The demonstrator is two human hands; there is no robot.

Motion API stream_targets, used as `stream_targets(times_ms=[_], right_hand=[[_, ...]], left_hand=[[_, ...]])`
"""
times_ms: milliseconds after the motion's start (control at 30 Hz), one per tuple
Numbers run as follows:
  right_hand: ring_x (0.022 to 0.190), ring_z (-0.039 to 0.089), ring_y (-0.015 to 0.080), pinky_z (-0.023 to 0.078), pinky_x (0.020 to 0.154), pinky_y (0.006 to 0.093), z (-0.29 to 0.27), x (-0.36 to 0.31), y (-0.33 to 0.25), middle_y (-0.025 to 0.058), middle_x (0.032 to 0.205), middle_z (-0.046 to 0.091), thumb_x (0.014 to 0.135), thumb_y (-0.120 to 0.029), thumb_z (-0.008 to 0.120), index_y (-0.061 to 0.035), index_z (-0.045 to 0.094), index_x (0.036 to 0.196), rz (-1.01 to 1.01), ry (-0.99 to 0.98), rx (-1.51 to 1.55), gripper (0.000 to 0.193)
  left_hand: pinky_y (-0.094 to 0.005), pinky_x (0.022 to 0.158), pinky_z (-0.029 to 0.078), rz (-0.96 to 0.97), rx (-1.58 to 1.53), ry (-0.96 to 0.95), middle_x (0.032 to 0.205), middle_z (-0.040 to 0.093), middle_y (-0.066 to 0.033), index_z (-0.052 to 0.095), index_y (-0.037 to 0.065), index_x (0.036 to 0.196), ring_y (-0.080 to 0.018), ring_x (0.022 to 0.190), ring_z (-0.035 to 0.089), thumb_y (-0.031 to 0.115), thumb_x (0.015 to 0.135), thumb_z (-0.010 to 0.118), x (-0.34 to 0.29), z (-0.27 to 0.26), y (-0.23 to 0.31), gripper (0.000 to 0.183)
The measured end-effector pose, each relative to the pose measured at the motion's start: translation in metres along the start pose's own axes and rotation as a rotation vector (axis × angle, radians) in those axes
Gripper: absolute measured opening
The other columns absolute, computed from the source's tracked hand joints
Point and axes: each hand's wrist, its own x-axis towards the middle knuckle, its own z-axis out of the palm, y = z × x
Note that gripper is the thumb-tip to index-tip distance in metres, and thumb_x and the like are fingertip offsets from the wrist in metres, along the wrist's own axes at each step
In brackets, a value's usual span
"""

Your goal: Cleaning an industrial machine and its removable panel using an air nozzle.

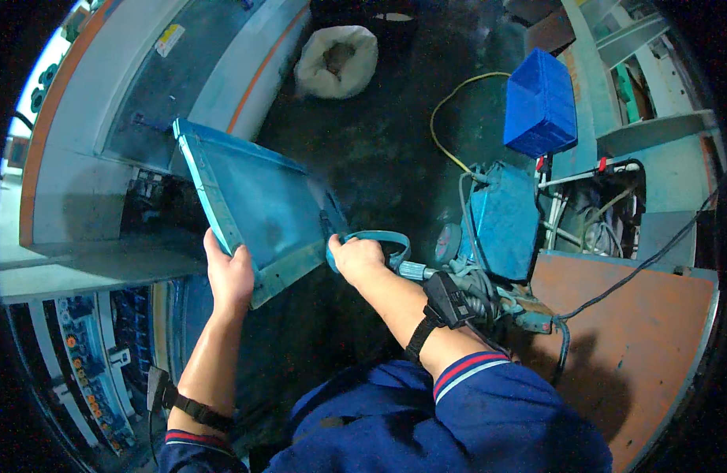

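A flat, framed panel point(265, 193), tinted bluish with a pale rim, is tilted up in front of me. My left hand point(230, 274) grips its near left edge, thumb on one side and fingers mostly hidden behind. My right hand point(359, 260) is closed round a blue, curved-handled hose tool point(389, 237). The tool's dark front end point(329, 213) lies close to the panel's right side; whether it touches, I cannot tell. A ribbed grey connector point(413, 270) sits behind the handle, leading toward the hoses.
A blue box-shaped machine point(501, 221) with a wheel and hoses stands at the right. Above it is a blue crate point(541, 106). A white sack point(337, 61) sits on the dark floor. Large machine housing point(87, 150) fills the left; a brown board point(616, 323) lies lower right.
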Motion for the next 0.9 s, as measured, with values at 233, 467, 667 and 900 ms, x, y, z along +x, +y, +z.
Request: stream_targets(times_ms=[233, 467, 667, 900], right_hand=[[0.097, 0.072, 0.0295, 0.057, 0.073, 0.0443, 0.013, 0.017, 0.006, 0.0165, 0.112, 0.070, 0.095, -0.016, 0.055, -0.0129, 0.037, 0.151, 0.012, -0.006, -0.006, 0.059], [0.096, 0.072, 0.0294, 0.057, 0.074, 0.0447, 0.024, 0.041, 0.012, 0.0159, 0.112, 0.070, 0.095, -0.015, 0.054, -0.0122, 0.037, 0.150, 0.038, -0.021, 0.022, 0.058], [0.099, 0.072, 0.0302, 0.058, 0.076, 0.0443, 0.031, 0.062, 0.016, 0.0168, 0.114, 0.070, 0.096, -0.014, 0.052, -0.0129, 0.038, 0.150, 0.073, -0.020, -0.004, 0.055], [0.100, 0.072, 0.0312, 0.058, 0.078, 0.0445, 0.035, 0.091, 0.020, 0.0156, 0.113, 0.070, 0.097, -0.016, 0.050, -0.0182, 0.042, 0.148, 0.105, -0.028, 0.025, 0.051]], left_hand=[[-0.0401, 0.100, 0.046, -0.046, 0.009, -0.018, 0.127, 0.061, -0.0236, 0.035, 0.004, 0.148, -0.0341, 0.117, 0.062, 0.010, 0.088, 0.057, 0.000, -0.004, 0.005, 0.064], [-0.0392, 0.100, 0.046, -0.023, 0.002, -0.029, 0.126, 0.061, -0.0212, 0.035, 0.004, 0.149, -0.0304, 0.116, 0.062, 0.012, 0.089, 0.060, 0.008, -0.007, -0.009, 0.066], [-0.0385, 0.100, 0.046, -0.064, -0.047, -0.067, 0.127, 0.059, -0.0189, 0.036, 0.003, 0.148, -0.0275, 0.116, 0.060, 0.018, 0.089, 0.064, 0.017, -0.009, -0.016, 0.067], [-0.0363, 0.099, 0.044, -0.106, -0.159, -0.081, 0.125, 0.059, -0.0144, 0.039, 0.003, 0.146, -0.0228, 0.112, 0.057, 0.024, 0.090, 0.067, 0.026, -0.014, -0.036, 0.066]])
